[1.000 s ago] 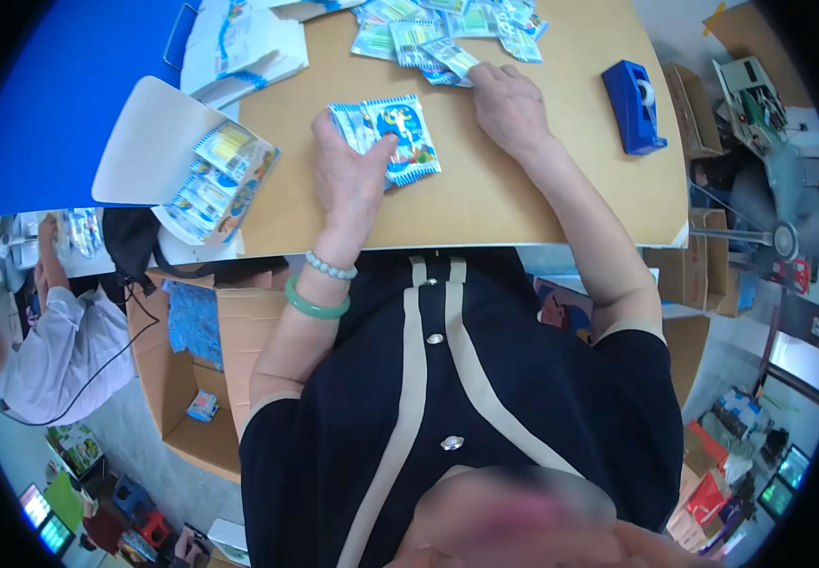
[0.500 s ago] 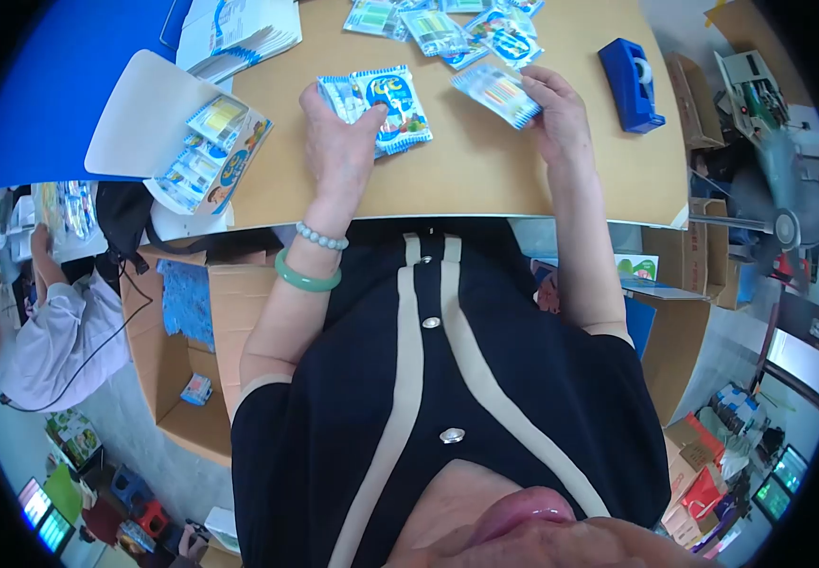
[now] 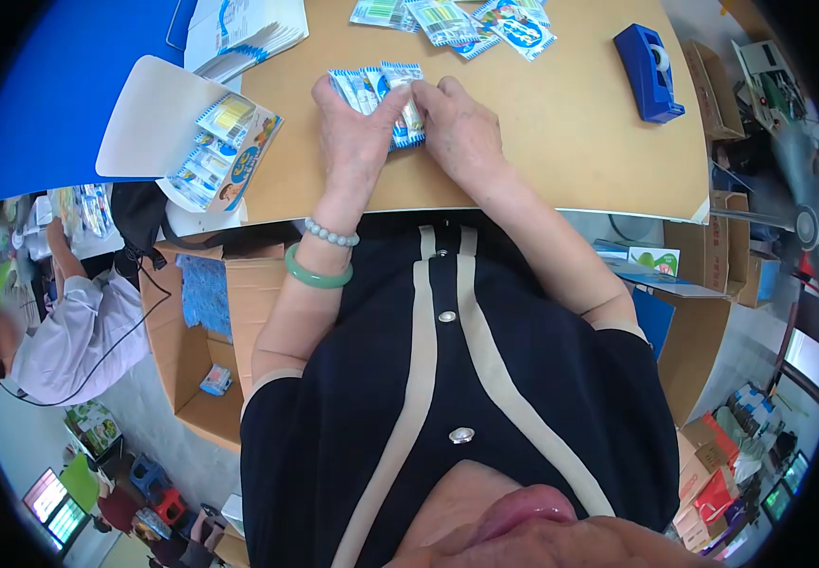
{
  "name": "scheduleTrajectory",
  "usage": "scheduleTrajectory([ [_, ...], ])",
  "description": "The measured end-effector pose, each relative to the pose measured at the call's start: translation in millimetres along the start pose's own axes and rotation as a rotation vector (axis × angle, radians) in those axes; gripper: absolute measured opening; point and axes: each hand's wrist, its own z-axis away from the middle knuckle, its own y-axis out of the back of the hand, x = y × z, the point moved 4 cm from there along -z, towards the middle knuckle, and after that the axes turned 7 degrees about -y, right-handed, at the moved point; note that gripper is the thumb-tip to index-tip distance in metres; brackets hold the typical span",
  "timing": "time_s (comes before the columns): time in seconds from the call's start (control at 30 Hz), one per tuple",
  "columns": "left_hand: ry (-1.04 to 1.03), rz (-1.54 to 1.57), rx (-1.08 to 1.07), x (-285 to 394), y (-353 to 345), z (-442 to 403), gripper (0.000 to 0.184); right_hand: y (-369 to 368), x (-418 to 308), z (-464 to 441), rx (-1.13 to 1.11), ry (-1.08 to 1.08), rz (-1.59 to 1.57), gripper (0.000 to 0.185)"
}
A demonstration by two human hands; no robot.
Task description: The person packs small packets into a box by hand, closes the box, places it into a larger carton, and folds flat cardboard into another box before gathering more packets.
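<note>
Above the tan table (image 3: 570, 161), my left hand (image 3: 352, 137) is closed round a stack of blue and white packets (image 3: 357, 92), its thumb across the front. My right hand (image 3: 461, 128) is against the stack's right side, fingers closed on one packet (image 3: 411, 109) there. Its fingertips partly cover that packet. Several loose packets (image 3: 442, 21) lie at the table's far side. To the left stands an open white box (image 3: 154, 123) with packets (image 3: 203, 161) inside, its lid folded back.
A blue tape dispenser (image 3: 649, 76) stands at the table's right. Flat white cartons (image 3: 239, 33) are stacked at the far left. Below the table's edge is a cardboard box (image 3: 192, 379). A co-worker (image 3: 88, 331) in a light shirt sits at the left.
My right hand has picked up a packet from the loose ones and brought it left to the stack in my left hand. The stack's front now shows narrower, side-by-side packets.
</note>
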Motion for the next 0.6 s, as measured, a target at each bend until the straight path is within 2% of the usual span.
scheduleTrajectory([
  [0.17, 0.006, -0.130, -0.069, 14.9, 2.4, 2.4, 0.094, 9.7, -2.2, -0.7, 0.098, 0.125, 0.191, 0.022],
  [0.27, 0.056, -0.191, -0.073, 24.6, 4.1, 3.5, 0.094, 24.1, 3.2, -25.8, -0.232, 0.069, 0.235, 0.022],
  [0.3, 0.083, -0.226, -0.076, 25.6, 4.5, 4.3, 0.094, 23.4, 9.1, -37.2, -0.231, 0.075, 0.239, 0.022],
  [0.37, 0.079, -0.219, -0.072, 26.2, 4.1, 5.0, 0.094, 33.3, 15.8, -69.1, 0.232, 0.236, 0.139, 0.023],
  [0.4, 0.077, -0.214, -0.072, 26.0, 4.1, 5.3, 0.093, 25.5, 22.1, -83.4, 0.236, 0.238, 0.136, 0.023],
  [0.5, 0.078, -0.228, -0.068, 27.9, 5.1, 5.2, 0.092, -0.1, 31.4, -111.9, 0.246, 0.213, 0.483, 0.028],
  [0.53, 0.088, -0.242, -0.066, 27.6, 4.9, 5.5, 0.091, 2.9, 32.6, -112.2, 0.246, 0.215, 0.479, 0.028],
  [0.6, 0.105, -0.255, -0.061, 26.0, 6.1, 5.4, 0.091, 26.0, 47.0, -113.1, 0.233, 0.061, 0.206, 0.030],
])
